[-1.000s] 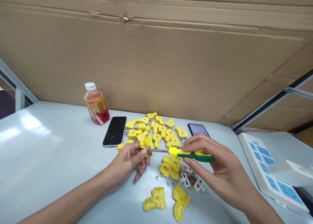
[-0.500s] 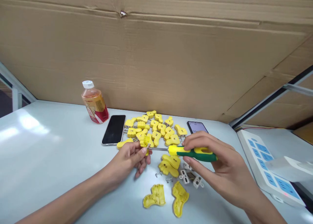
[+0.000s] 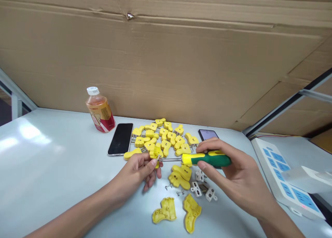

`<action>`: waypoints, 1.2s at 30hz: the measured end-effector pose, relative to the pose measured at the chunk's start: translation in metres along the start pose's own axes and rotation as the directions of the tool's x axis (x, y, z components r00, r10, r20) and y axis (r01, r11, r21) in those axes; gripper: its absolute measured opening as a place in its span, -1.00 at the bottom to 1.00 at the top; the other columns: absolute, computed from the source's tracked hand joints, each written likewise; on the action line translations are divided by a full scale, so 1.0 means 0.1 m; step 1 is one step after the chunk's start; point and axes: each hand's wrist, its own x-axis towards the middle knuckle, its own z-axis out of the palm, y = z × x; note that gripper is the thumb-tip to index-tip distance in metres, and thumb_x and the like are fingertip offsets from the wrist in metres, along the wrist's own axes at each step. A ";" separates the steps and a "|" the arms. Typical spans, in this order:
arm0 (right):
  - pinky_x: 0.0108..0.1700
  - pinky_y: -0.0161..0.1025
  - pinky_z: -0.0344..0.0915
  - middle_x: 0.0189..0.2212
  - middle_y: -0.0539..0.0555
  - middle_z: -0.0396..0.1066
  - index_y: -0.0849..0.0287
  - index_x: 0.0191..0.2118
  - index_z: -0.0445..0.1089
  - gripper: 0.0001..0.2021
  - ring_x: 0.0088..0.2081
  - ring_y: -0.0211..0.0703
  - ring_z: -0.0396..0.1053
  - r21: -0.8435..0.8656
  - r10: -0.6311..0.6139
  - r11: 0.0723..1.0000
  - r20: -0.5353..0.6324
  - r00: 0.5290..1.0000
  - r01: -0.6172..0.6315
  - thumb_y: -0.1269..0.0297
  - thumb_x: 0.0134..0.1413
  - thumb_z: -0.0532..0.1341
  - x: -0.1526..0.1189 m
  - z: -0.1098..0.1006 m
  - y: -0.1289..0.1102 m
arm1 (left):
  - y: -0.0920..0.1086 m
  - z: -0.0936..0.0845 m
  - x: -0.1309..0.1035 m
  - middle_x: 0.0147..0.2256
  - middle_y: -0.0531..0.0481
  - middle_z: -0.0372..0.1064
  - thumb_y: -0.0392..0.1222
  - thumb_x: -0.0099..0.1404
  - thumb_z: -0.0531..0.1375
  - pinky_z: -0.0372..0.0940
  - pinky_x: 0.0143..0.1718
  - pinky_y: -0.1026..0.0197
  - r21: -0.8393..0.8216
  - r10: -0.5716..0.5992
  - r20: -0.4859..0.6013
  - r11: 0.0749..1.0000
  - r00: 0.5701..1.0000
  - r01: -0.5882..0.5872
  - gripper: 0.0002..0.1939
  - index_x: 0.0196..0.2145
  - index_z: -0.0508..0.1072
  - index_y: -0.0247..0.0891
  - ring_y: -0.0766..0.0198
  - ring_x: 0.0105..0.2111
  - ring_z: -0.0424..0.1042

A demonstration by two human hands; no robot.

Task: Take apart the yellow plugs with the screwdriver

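My left hand (image 3: 141, 169) is closed on a yellow plug housing (image 3: 156, 150), pinching it between thumb and fingers. My right hand (image 3: 240, 175) grips the green and yellow handle of a screwdriver (image 3: 190, 159). Its shaft points left and the tip meets the housing by my left thumb; the exact contact is too small to make out. Below the hands lie closed yellow shells (image 3: 178, 180), two open shell halves (image 3: 164, 210), a few small screws (image 3: 180, 193) and white plug inserts with metal pins (image 3: 196, 189).
Several yellow plugs (image 3: 171, 137) lie clustered behind my hands. A dark phone (image 3: 120, 139) and a drink bottle (image 3: 101, 113) stand to the left. Another phone (image 3: 208, 134) is partly behind my right hand. A white power strip (image 3: 285, 182) runs along the right; a cardboard wall (image 3: 166, 65) closes off the back.
The screwdriver handle has turned in my right fingers, showing more green, and has shifted slightly right. My left hand and the yellow housing have moved very slightly to the right.
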 end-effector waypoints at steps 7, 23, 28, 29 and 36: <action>-0.43 -0.36 0.38 -0.44 -0.06 0.51 0.01 -0.24 0.48 -0.92 -0.48 -0.25 0.43 -0.104 -0.005 0.995 -0.032 0.999 0.002 0.27 0.31 0.24 -0.05 0.03 0.07 | 0.03 0.01 -0.04 -0.65 0.10 0.27 0.37 0.19 0.25 0.08 -0.59 0.30 0.021 -0.003 -0.028 1.000 1.000 0.004 -0.42 -0.45 0.43 -0.29 0.40 -0.67 0.18; -0.30 -0.35 0.45 -0.32 -0.01 0.51 0.01 -0.22 0.48 -0.91 -0.28 -0.18 0.51 0.036 0.013 0.999 -0.021 1.000 -0.013 0.37 0.18 0.29 0.00 -0.03 -0.04 | 0.07 0.04 -0.05 -0.61 0.09 0.30 0.35 0.12 0.32 0.11 -0.62 0.32 -0.037 -0.020 -0.014 0.999 1.000 0.020 -0.44 -0.47 0.42 -0.27 0.40 -0.63 0.20; -0.48 -0.37 0.37 -0.40 -0.04 0.51 0.02 -0.24 0.46 -0.94 -0.47 -0.24 0.45 0.019 0.119 0.993 -0.005 0.993 -0.119 0.25 0.18 0.33 -0.03 0.00 0.02 | 0.09 0.04 -0.07 -0.62 0.10 0.29 0.36 0.12 0.33 0.11 -0.61 0.32 -0.066 -0.033 -0.003 0.997 0.999 0.033 -0.43 -0.48 0.41 -0.28 0.40 -0.62 0.19; -0.56 -0.37 0.27 -0.51 -0.07 0.46 0.04 -0.28 0.46 -0.92 -0.58 -0.28 0.35 -0.019 0.134 0.991 0.002 0.991 -0.134 0.21 0.20 0.33 -0.03 0.01 0.04 | 0.09 0.04 -0.07 -0.63 0.10 0.28 0.36 0.13 0.32 0.11 -0.61 0.32 -0.067 -0.037 -0.001 0.997 0.999 0.036 -0.43 -0.47 0.41 -0.27 0.40 -0.62 0.19; -0.67 -0.31 0.00 -0.74 -0.15 0.19 0.07 -0.38 0.47 -0.78 -0.71 -0.31 0.10 -0.021 0.147 0.989 -0.058 0.987 -0.149 0.08 0.22 0.31 -0.04 0.02 0.07 | 0.08 0.04 -0.07 -0.54 0.08 0.33 0.35 0.07 0.39 0.12 -0.63 0.33 -0.160 -0.087 0.004 0.983 0.996 0.087 -0.42 -0.42 0.40 -0.27 0.40 -0.60 0.23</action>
